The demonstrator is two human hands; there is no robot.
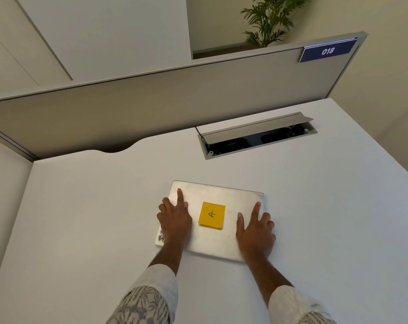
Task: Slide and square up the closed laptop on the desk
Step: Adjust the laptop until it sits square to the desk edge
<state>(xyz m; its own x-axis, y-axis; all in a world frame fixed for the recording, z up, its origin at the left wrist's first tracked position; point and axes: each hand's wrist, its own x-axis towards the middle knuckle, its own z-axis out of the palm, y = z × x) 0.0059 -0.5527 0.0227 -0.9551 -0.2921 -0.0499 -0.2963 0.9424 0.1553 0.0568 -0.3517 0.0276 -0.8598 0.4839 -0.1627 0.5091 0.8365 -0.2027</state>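
Observation:
A closed silver laptop (218, 195) lies flat on the white desk (86, 218), turned slightly clockwise from the desk's edges. A yellow sticky note (212, 215) with a handwritten mark sits on the middle of its lid. My left hand (175, 220) lies flat on the lid's left side, its outer fingers curling over the left edge. My right hand (255, 230) presses flat on the lid's right side, fingers wrapping the right edge. A sticker at the laptop's near left corner is partly hidden under my left wrist.
An open cable hatch (256, 136) with a raised flap is sunk into the desk behind the laptop. A grey partition (151, 104) with a blue "018" label (327, 51) stands along the back. A curved cutout (114, 149) notches the desk's back edge. A plant (268, 19) stands beyond.

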